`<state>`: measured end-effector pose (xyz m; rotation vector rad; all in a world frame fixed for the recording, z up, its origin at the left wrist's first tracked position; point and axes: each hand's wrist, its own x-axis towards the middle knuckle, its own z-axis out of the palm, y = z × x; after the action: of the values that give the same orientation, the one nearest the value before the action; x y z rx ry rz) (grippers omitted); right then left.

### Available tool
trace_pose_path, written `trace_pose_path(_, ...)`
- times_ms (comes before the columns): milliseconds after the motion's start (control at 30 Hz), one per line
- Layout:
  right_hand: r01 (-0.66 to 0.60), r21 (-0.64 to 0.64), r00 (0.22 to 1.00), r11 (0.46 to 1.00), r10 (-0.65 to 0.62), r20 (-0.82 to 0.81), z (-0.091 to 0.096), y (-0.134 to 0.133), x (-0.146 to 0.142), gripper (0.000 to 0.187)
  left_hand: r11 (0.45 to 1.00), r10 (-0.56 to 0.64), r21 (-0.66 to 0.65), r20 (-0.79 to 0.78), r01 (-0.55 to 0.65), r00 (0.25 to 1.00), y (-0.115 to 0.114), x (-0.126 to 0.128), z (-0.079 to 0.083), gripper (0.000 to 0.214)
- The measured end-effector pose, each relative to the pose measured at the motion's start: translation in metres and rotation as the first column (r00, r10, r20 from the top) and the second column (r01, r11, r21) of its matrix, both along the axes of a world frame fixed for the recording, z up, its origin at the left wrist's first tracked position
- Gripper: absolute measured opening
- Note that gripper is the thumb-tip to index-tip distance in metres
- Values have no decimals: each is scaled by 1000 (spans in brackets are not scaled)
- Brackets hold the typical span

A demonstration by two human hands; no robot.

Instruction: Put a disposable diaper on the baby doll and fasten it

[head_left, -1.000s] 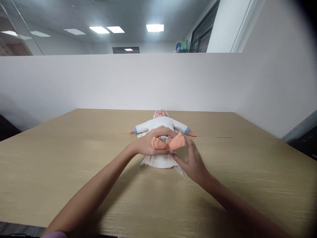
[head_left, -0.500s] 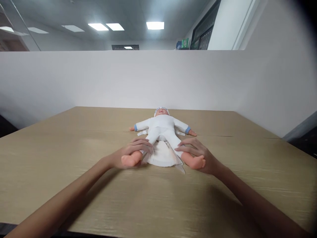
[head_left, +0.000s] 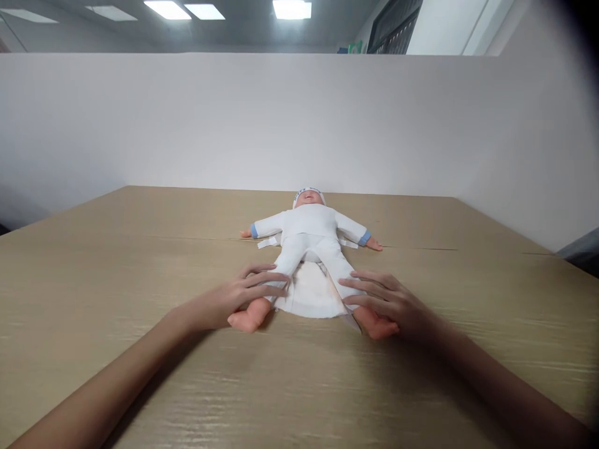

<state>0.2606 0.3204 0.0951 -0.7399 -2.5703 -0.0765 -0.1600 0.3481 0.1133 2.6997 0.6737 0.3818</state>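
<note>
A baby doll (head_left: 311, 219) in a white suit with blue cuffs and a white printed headband lies on its back, its arms and legs spread and its bare feet toward me. Beneath its hips and between its legs a white diaper (head_left: 313, 293) lies unfolded, its tabs showing at both sides of the waist. My left hand (head_left: 255, 290) rests over the doll's lower leg on the left, fingers stretched and apart. Across the other lower leg my right hand (head_left: 381, 296) lies with its fingers spread. Both thumbs are mostly hidden.
The wood-coloured table (head_left: 299, 386) has a thin seam across it near the doll's arms. A white partition wall (head_left: 299, 118) rises behind the table. Ceiling lights (head_left: 292, 9) and a dark window frame (head_left: 395, 28) show beyond it.
The view has tilted down and come closer. The doll's feet have sunk lower and the right one turned further out. My fingers have spread and flattened over the legs.
</note>
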Motion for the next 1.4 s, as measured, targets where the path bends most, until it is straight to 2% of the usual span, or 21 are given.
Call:
trace_pose_path(133, 12, -32, 1000, 999, -11, 22, 2, -2, -2, 36, 1000, 3, 20, -12, -2, 1000, -3, 1, 1, 97)
trace_pose_path(300, 3, -118, 999, 993, -8, -36, 6, 0, -3, 35, 1000, -8, -5, -20, 8, 1000, -7, 3, 5, 95)
trace_pose_path(367, -5, -171, 996, 985, -10, -85, 6, 3, -3, 34, 999, -12, -30, -3, 12, 1000, -6, 3, 7, 86)
trace_pose_path(500, -21, -281, 986, 959, -27, -164, 7, 9, -1, 39, 996, 34, -85, 48, -30, 998, -8, 7, 13, 51)
trace_pose_path(600, -42, -338, 981, 940, -26, -194, 15, 9, -2, 43, 990, 99, -111, 61, -92, 993, -15, 19, 20, 40)
trace_pose_path(667, -38, -350, 983, 936, -29, -183, 23, 3, -8, 39, 982, 171, -90, 35, -167, 985, -24, 31, 24, 40)
trace_pose_path(767, 76, -285, 992, 956, -101, -74, 31, -14, -27, 31, 956, 293, 41, -25, -292, 956, -36, 52, 22, 53)
trace_pose_path(867, 252, -145, 968, 957, -249, 42, 29, -30, -53, 52, 903, 385, 232, -63, -362, 921, -43, 68, 11, 37)
trace_pose_path(933, 334, -57, 941, 941, -329, 79, 22, -36, -68, 56, 864, 428, 324, -70, -385, 901, -44, 73, 3, 25)
trace_pose_path(1067, 422, 49, 900, 905, -425, 99, 10, -33, -79, 30, 830, 448, 386, -30, -403, 894, -43, 76, 0, 15)
trace_pose_path(1167, 436, 38, 897, 899, -438, 57, 11, -25, -75, 19, 841, 443, 347, 1, -416, 897, -39, 76, 11, 18)
trace_pose_path(1233, 418, -21, 909, 908, -418, 4, 16, -17, -71, 13, 856, 446, 280, 23, -434, 895, -33, 77, 22, 18)
trace_pose_path(1333, 333, -145, 929, 932, -350, -119, 24, -2, -66, 17, 888, 437, 113, 91, -446, 895, -18, 78, 41, 14)
trace_pose_path(1400, 263, -181, 929, 948, -299, -219, 29, 9, -65, 19, 902, 428, -13, 156, -431, 890, -5, 79, 52, 13)
